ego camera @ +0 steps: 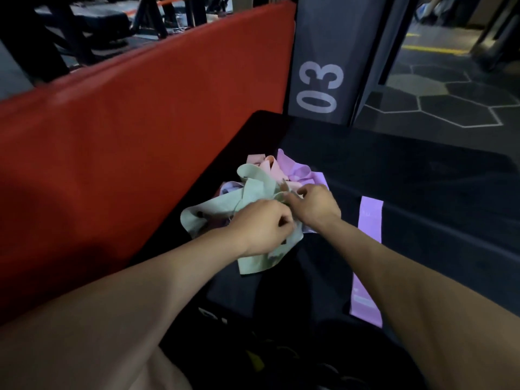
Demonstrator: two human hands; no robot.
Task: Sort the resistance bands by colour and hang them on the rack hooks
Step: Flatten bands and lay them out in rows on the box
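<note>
pile: tangled bands, ctr of frame, on black mat; green, pink, purple loops mixed.
green band: top of pile, biggest part; runs from upper ctr down past L hand to a flat end at lower ctr.
pink bands: upper edge of pile, behind the green.
purple bands: upper rt of pile, partly under R hand.
L hand: fingers curled, grip clamped on green band at its mid part; band spills out left of and below the fist.
R hand: just rt of L hand, nearly touching; fingertips pinched on a fold at pile top. Looks like green, blur makes it hard to tell.
lone band: purple, flat, straight strip, rt of ctr, apart from pile; R forearm crosses over it.
red pad: left half of frame, along mat edge.
post: grey, marked "03", upper ctr-rt.
floor: hex pattern, upper rt.
</note>
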